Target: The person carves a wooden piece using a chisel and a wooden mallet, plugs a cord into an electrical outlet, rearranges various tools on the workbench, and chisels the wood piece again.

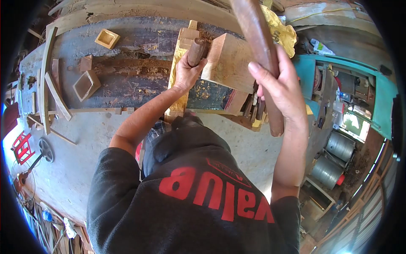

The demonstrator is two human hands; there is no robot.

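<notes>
My left hand (187, 75) is closed around a short dark wooden handle (196, 51), held upright over a light wooden beam (179, 59) on the workbench. My right hand (282, 86) grips a long, thick brown wooden club (257, 31), raised at the right with its upper end out of view. Between the two hands lies a large pale wooden block (231, 63). Whatever tip the short handle has is hidden behind my left hand. Several tools (255, 106) stand at the bench edge, below my right hand.
Two small wooden boxes (107, 38) and long curved strips (46, 80) lie on the left of the workbench (139, 95). A yellow bag (284, 36) is at the back right. A teal frame (382, 97) and metal drums (327, 171) stand to the right.
</notes>
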